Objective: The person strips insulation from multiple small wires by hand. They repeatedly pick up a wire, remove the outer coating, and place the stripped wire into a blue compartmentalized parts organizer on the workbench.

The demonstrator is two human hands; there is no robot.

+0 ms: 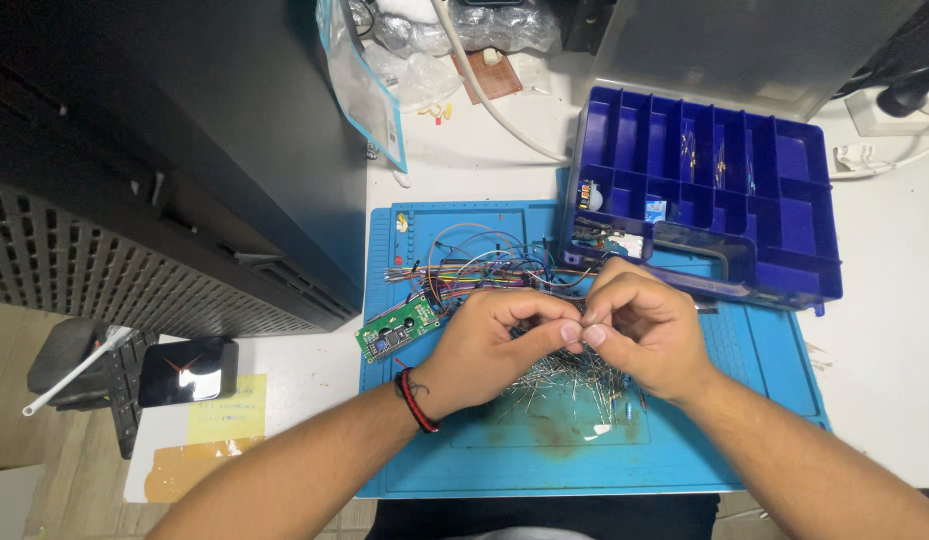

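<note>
My left hand (494, 345) and my right hand (639, 335) meet fingertip to fingertip over a blue work mat (464, 450). Both pinch something very small between thumb and forefinger; it looks like a thin metal-legged component, too small to tell for sure. Directly under the hands lies a loose pile of thin wire-legged components (574, 380). Behind the hands sits a tangle of coloured jumper wires (474, 265). A small green display module (399, 328) lies left of my left hand. A red and black band circles my left wrist.
A blue compartment box (719, 200) with its clear lid up stands at the back right. A dark cabinet (164, 160) fills the left. A black phone (187, 371) and a yellow note lie at the white table's left edge. Plastic bags and a white cable lie at the back.
</note>
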